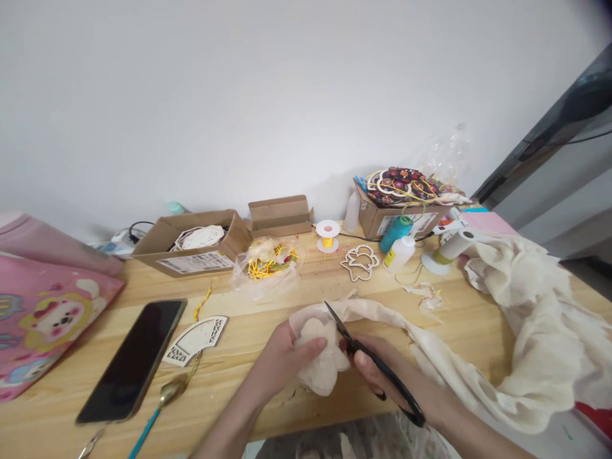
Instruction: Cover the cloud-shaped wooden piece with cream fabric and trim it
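My left hand [289, 357] pinches a cream, flower-shaped piece [319, 366] by its left side, thumb on top. Thin cream fabric [377, 312] lies against the upper edge of this piece and trails off to the right in a long strip. My right hand [377, 366] is closed on a pair of black-handled scissors [382, 366], whose blades point up and left over the fabric beside the piece. Whether the blades are parted, I cannot tell. Both hands are just above the table's front edge.
On the wooden table [229, 395] lie a phone [134, 357], a fan-shaped ornament [196, 341] and a spoon [173, 389]. Behind stand a cardboard box [191, 255], a thread spool [327, 237], glue bottle [400, 255] and flower-shaped frames [359, 262]. Bunched fabric [545, 331] covers the right side.
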Demonstrator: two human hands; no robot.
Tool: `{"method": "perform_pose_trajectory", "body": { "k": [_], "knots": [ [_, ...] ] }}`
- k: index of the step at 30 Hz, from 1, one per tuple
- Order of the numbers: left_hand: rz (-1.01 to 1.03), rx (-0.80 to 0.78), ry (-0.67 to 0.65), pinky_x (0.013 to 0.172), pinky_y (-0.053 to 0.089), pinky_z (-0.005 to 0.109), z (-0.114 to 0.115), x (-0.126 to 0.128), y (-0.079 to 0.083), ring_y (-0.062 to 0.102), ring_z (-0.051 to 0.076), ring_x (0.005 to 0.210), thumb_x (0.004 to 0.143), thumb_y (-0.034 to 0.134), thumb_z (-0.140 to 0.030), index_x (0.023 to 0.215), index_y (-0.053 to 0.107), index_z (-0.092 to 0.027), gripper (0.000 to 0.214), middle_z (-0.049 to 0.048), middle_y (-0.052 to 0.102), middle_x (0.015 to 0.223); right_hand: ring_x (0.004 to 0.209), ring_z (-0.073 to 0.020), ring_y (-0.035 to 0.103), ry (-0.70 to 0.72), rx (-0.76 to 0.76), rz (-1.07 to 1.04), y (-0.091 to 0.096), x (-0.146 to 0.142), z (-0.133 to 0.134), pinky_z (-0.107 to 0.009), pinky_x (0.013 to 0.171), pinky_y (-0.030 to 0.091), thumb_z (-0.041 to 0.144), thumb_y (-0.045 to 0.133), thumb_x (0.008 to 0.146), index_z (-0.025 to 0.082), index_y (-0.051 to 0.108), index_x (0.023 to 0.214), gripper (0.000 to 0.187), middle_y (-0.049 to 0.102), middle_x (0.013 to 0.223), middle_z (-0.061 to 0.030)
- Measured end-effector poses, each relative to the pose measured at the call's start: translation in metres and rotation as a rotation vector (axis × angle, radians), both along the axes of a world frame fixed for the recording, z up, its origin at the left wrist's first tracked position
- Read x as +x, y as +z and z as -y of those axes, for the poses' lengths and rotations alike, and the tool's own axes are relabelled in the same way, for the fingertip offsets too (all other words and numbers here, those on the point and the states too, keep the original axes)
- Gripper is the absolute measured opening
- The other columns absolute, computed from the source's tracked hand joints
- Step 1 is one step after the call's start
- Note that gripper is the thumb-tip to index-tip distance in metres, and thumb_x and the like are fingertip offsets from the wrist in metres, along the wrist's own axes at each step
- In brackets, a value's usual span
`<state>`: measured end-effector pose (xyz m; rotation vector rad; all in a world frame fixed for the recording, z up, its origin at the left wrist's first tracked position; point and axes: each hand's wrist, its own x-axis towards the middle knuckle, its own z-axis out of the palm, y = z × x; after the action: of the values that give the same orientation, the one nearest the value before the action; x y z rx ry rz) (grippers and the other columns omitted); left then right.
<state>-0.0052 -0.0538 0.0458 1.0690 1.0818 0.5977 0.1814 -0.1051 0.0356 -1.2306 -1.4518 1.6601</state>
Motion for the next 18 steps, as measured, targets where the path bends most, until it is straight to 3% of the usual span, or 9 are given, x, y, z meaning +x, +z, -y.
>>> {"method": "perform_pose_trajectory", "body": {
  "k": [6, 11, 14, 18],
  "knots": [
    [0.004, -0.023, -0.116, 0.055, 0.044, 0.020, -0.005, -0.008, 0.001, 0.057, 0.014, 0.062, 0.065, 0.067, -0.032, 0.093, 0.064, -0.016, 0.032, 0.0021, 0.066, 0.074, 0.045, -0.0067, 0.023, 0.152, 0.036, 0.056, 0.002, 0.014, -0.011, -0.021, 0.041, 0.017, 0.063, 0.038, 0.078, 0.016, 0.055, 0.094, 0.053, 0.026, 0.053, 0.0058],
    [0.036, -0.054, -0.178, 0.059, 0.044, 0.020, -0.013, -0.013, -0.001, 0.059, 0.015, 0.068, 0.061, 0.070, -0.028, 0.088, 0.064, -0.014, 0.031, 0.0035, 0.067, 0.078, 0.045, -0.0066, 0.022, 0.211, 0.004, 0.060, -0.001, 0.026, -0.014, -0.021, 0.039, 0.015, 0.071, 0.040, 0.070, 0.017, 0.056, 0.089, 0.060, 0.029, 0.055, 0.0045],
    [0.095, -0.072, -0.147, 0.063, 0.045, 0.023, -0.016, -0.014, -0.006, 0.061, 0.018, 0.076, 0.058, 0.073, -0.027, 0.094, 0.063, -0.014, 0.039, 0.0063, 0.067, 0.087, 0.046, -0.0068, 0.024, 0.208, -0.005, 0.064, -0.003, 0.029, -0.014, -0.022, 0.040, 0.017, 0.071, 0.039, 0.071, 0.016, 0.055, 0.090, 0.060, 0.032, 0.057, 0.0033],
    [0.131, -0.136, -0.004, 0.068, 0.047, 0.025, -0.016, -0.014, -0.012, 0.062, 0.019, 0.078, 0.053, 0.076, -0.022, 0.098, 0.063, -0.014, 0.048, 0.0077, 0.068, 0.091, 0.047, -0.0072, 0.024, 0.208, 0.008, 0.056, -0.012, 0.030, -0.015, -0.021, 0.040, 0.018, 0.070, 0.039, 0.071, 0.016, 0.054, 0.093, 0.060, 0.031, 0.057, 0.0037]
  ]
}}
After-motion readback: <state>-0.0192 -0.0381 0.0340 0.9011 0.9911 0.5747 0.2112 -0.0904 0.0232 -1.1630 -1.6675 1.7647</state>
